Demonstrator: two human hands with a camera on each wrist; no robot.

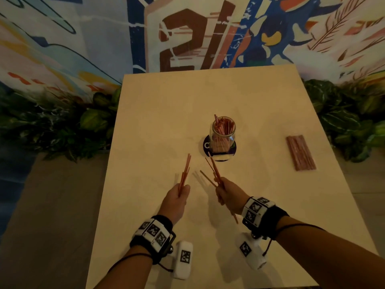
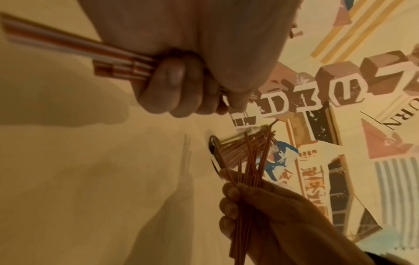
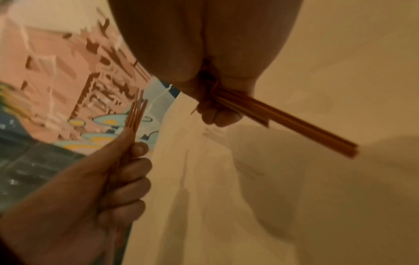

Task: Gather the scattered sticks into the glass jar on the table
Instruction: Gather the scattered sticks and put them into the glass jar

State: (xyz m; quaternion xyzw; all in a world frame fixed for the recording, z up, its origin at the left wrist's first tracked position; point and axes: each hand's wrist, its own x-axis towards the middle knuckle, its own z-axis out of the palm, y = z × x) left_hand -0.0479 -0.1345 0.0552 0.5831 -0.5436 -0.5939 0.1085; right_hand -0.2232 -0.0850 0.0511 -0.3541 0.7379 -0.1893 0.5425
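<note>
A glass jar (image 1: 223,134) holding several thin red sticks stands on a dark round coaster (image 1: 233,150) in the middle of the table. Nearer to me, my left hand (image 1: 179,193) grips a tight bunch of red sticks (image 1: 185,174) that point up and away. My right hand (image 1: 226,192) grips a looser, fanned bunch (image 1: 212,172) aimed toward the jar; its lower ends stick out below the wrist. The left wrist view shows my left fingers (image 2: 172,89) curled round the sticks (image 2: 68,52). In the right wrist view, my right hand (image 3: 215,111) clasps its bunch (image 3: 294,125).
A flat bundle of red sticks (image 1: 301,153) lies near the table's right edge. The pale square table (image 1: 166,113) is bordered by leafy plants (image 1: 62,119) on both sides, with a painted mural wall behind.
</note>
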